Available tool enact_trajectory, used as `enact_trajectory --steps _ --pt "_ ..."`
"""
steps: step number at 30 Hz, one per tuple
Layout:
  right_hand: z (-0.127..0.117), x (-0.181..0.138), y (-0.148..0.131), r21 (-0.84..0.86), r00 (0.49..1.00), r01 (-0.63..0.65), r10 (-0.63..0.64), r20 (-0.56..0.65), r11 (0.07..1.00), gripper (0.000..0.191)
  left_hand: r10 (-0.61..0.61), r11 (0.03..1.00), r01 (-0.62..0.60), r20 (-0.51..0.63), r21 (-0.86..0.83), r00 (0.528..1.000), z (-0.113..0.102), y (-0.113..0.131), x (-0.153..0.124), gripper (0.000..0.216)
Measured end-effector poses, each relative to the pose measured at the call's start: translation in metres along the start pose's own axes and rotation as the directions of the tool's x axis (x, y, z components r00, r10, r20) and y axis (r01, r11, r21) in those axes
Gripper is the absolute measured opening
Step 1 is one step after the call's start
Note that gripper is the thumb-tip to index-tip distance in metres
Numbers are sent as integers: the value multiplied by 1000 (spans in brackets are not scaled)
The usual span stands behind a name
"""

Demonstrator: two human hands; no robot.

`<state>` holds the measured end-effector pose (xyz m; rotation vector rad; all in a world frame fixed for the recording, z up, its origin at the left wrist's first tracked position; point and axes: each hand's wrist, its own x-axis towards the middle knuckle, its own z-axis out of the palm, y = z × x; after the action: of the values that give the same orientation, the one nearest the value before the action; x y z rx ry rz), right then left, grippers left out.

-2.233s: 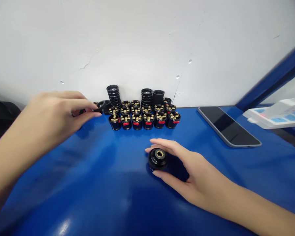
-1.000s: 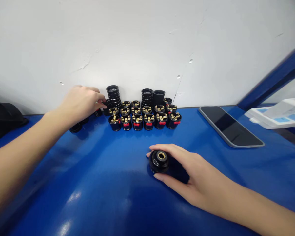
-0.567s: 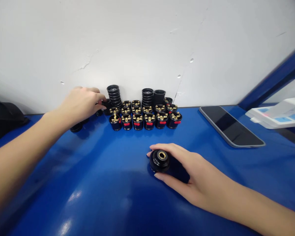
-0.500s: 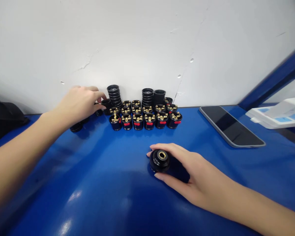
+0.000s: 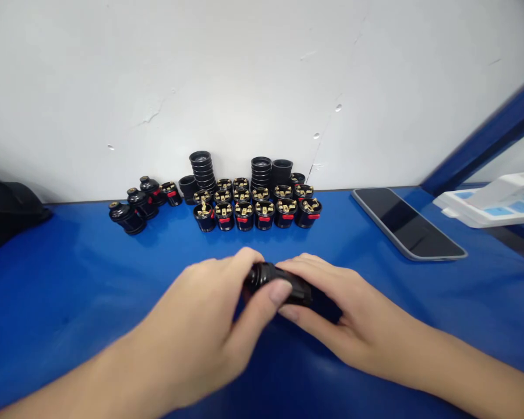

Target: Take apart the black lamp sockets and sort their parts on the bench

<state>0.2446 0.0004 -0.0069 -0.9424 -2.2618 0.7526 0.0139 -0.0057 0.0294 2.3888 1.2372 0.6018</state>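
A black lamp holder [image 5: 300,290] lies tipped on its side between my hands, above the front part of the blue table. My left hand [image 5: 213,314] grips its narrower end, thumb across the body. Around the wider end curl the fingers and thumb of my right hand [image 5: 353,317]. Parts of the lamp holder are hidden by my fingers. Beyond my hands stand rows of open black lamp sockets [image 5: 264,216] with brass contacts and red switch pieces. Several capped lamp holders [image 5: 128,218] with brass-ringed tops sit at the left.
Stacked black ribbed sleeves [image 5: 202,170] stand against the white wall [image 5: 244,75], with another stack [image 5: 261,173] further right. A phone [image 5: 408,224] lies on the blue table [image 5: 91,291] at the right, near a white power strip [image 5: 475,209]. A black object [image 5: 9,215] is at the far left.
My left hand has come back from beside the sleeves at the rear and taken hold of the lamp holder. The lamp holder has tipped from upright onto its side.
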Motion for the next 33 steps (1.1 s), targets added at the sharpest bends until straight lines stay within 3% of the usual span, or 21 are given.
enact_trajectory --steps 4,11,14,17,20,23,27,30,33 --pt "2 -5 -2 -58 997 74 -71 39 996 14 128 981 -113 -91 158 988 24 -4 -8 33" --pt "10 -13 -12 -220 995 97 -89 49 971 19 229 952 -188 -159 241 960 30 -13 -4 46" --pt "14 -15 -16 -339 990 132 -141 0 931 23 200 964 -162 -177 210 964 30 -11 -4 46" --pt "14 -13 -15 -497 961 238 -277 -4 834 23 54 997 -43 -148 71 988 32 -11 -4 53" --pt "10 -10 -11 -545 921 333 -390 13 770 33 -80 995 71 -119 -73 990 33 -11 -5 60" --pt "6 -9 -8 -430 948 268 -316 -41 862 30 -82 993 68 -145 -98 986 31 -11 -4 59" --pt "6 -9 -10 -75 997 50 -54 -46 996 27 7 1000 -8 -191 -7 982 30 -12 -3 54" --pt "10 -9 -12 92 997 -81 81 0 992 17 50 997 -38 -194 62 980 29 -13 -1 53" --pt "14 -10 -11 190 992 -67 87 -96 979 29 25 999 -18 -210 34 977 29 -14 0 54"
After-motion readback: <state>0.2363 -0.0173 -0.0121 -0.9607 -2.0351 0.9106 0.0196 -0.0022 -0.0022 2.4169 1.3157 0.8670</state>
